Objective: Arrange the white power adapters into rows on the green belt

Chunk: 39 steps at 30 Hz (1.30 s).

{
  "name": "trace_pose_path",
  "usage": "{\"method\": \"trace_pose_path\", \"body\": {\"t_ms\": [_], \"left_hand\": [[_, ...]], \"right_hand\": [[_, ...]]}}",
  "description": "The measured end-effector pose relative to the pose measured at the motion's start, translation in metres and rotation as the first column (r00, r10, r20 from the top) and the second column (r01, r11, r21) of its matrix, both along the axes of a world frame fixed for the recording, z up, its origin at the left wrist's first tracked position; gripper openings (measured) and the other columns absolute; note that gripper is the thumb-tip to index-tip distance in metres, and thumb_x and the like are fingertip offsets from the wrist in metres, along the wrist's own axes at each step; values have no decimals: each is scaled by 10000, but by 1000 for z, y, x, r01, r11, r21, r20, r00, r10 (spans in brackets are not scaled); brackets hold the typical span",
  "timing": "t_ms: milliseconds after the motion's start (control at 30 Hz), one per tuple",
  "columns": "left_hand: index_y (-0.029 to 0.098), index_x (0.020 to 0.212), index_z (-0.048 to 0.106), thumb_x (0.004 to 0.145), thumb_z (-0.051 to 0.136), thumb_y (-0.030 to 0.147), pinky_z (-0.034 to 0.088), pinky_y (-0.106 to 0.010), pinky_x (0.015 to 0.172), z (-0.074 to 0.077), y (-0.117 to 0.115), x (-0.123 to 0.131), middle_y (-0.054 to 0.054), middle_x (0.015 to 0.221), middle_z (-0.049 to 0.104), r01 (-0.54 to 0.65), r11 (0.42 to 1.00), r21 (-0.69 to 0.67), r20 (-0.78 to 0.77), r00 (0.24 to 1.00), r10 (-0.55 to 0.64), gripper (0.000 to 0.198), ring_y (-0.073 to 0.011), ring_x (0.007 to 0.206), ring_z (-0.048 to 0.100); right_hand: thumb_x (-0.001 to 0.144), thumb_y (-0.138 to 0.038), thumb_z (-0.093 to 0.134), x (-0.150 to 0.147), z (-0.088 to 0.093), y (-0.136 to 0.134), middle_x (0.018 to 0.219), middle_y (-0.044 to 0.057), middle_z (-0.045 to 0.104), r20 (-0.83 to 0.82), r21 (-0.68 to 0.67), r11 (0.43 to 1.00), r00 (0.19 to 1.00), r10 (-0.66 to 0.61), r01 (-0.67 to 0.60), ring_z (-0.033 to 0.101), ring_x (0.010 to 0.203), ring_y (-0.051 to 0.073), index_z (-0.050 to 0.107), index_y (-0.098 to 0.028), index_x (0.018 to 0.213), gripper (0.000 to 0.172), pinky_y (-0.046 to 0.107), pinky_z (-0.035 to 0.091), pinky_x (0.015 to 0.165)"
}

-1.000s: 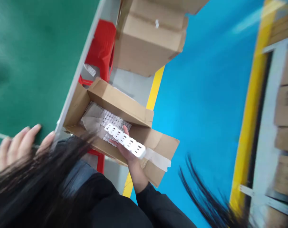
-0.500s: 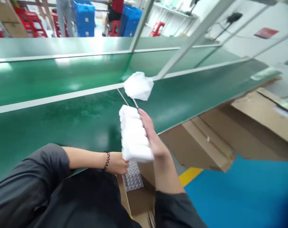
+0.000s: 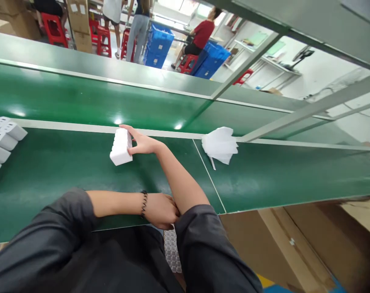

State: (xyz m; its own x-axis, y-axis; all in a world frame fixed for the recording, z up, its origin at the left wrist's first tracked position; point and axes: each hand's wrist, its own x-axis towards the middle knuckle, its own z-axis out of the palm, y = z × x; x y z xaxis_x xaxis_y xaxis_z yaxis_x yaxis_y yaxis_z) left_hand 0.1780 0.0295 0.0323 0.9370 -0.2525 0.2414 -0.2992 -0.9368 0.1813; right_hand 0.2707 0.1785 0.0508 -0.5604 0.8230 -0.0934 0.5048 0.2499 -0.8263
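My right hand (image 3: 142, 142) is shut on a row of white plastic blocks (image 3: 120, 147) pressed side by side, thumb on one end and fingers on the other. It holds the row over the green work surface (image 3: 81, 175). My left hand (image 3: 162, 209), with a black coiled band at the wrist, is closed near the front edge, partly behind my right forearm; what its fingers grip is hidden. Below it, rows of small pale pieces (image 3: 172, 254) show in a gap. At far left stand stacked similar white blocks (image 3: 6, 136) with small dark slots.
A crumpled white sheet (image 3: 220, 144) lies on the surface right of my arm. Metal posts (image 3: 249, 65) rise behind it. Cardboard boxes (image 3: 264, 244) stand at lower right. Beyond the bench are people, red stools (image 3: 54, 30) and blue crates (image 3: 157, 44).
My right hand has swung left with the row of white blocks, from above the box to over the green surface. My left hand stays near the front edge. The view has turned left.
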Motion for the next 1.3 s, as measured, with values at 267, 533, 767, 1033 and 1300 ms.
{"method": "trace_pose_path", "body": {"t_ms": [267, 533, 767, 1033, 1300], "left_hand": [[237, 1197, 626, 858, 721, 460, 582, -328, 829, 22, 137, -185, -73, 1084, 714, -446, 644, -621, 337, 590, 734, 417, -203, 977, 687], [205, 1428, 446, 853, 524, 772, 521, -419, 1005, -49, 170, -161, -150, 1342, 609, -700, 622, -351, 215, 586, 781, 811, -288, 1219, 607], [221, 1340, 591, 938, 295, 783, 517, -301, 792, -38, 166, -166, -99, 1123, 709, -872, 435, -223, 127, 416, 900, 751, -213, 954, 681], [262, 1291, 656, 950, 328, 751, 467, -303, 692, -20, 179, -185, -92, 1070, 717, -896, 443, 27, 32, 444, 896, 681, -225, 872, 684], [264, 1304, 652, 944, 451, 671, 483, -331, 734, -13, 180, -186, -87, 1080, 720, -887, 444, 128, -51, 441, 896, 579, -256, 912, 692]], "right_hand": [[585, -782, 741, -18, -64, -18, 1539, 140, 461, -758, -395, 901, 617, -211, -177, 475, 1375, 361, 446, -273, 1424, 1026, 614, 440, 1077], [558, -825, 722, -36, -78, -16, 1518, 155, 498, -762, -458, 860, 598, -249, -225, 455, 1393, 372, 505, -257, 1383, 1026, 618, 439, 1066], [762, -620, 686, -19, -69, -16, 1548, 75, 489, -666, -555, 831, 617, -420, -32, 588, 1259, 307, 502, -330, 1378, 706, 569, 559, 971], [773, -346, 762, -15, -79, -10, 1358, 43, 652, -602, -604, 788, 581, -548, 118, 660, 1172, 261, 624, -290, 1194, 447, 525, 603, 975], [847, -319, 730, -12, -68, -12, 1372, 42, 639, -556, -593, 797, 656, -510, 116, 647, 1218, 247, 645, -300, 1245, 408, 504, 599, 1002]]}}
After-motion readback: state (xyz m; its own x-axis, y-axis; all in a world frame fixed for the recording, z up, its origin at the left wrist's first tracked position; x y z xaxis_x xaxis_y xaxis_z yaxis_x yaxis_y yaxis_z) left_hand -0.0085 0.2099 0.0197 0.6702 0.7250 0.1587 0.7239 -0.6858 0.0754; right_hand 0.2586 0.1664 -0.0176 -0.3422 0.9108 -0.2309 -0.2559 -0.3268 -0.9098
